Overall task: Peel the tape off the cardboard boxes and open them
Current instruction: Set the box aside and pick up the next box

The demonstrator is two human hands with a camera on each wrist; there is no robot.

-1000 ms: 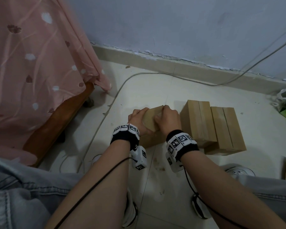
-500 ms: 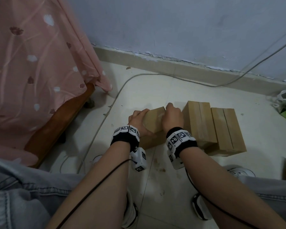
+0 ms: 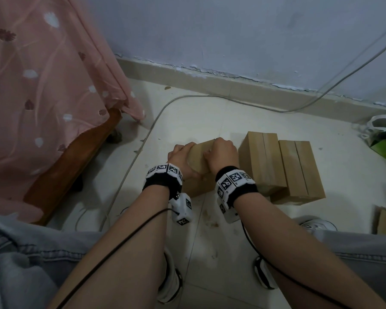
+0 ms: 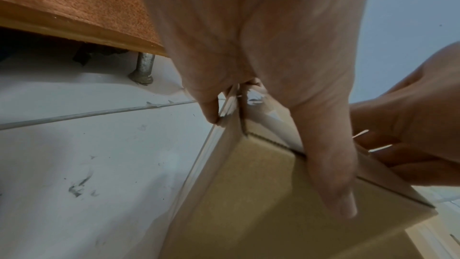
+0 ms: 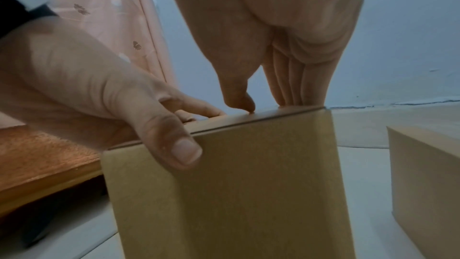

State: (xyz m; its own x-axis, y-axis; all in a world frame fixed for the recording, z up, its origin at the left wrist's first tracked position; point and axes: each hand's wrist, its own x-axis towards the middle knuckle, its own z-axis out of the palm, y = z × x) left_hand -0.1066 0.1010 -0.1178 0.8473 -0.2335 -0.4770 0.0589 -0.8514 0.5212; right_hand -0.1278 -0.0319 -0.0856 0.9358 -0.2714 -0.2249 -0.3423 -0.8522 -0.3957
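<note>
The floor (image 3: 210,117) fills the middle of the head view, with the pink-draped bed (image 3: 42,97) at upper left and two closed boxes (image 3: 281,168) side by side at centre right, both with their centre seams shut. Just left of them, at frame centre, stands the box being worked on (image 3: 197,162), tilted a little.

Over the last second the right hand (image 3: 223,156) has slid from the near top of this box toward its far edge; its fingers (image 5: 291,90) lie straight and together, tips hooked on the far rim, thumb tip touching the top. The left hand (image 3: 181,158) has barely moved: its thumb (image 5: 174,145) presses the near face while its fingers curl over the left flap edge, gripping it.

The left wrist view shows the top flaps already parted, with a shiny strip, probably tape (image 4: 254,98), loose at the seam. This box looks nearly open; spreading the flaps seems the step in hand, and the other two are untouched.
</note>
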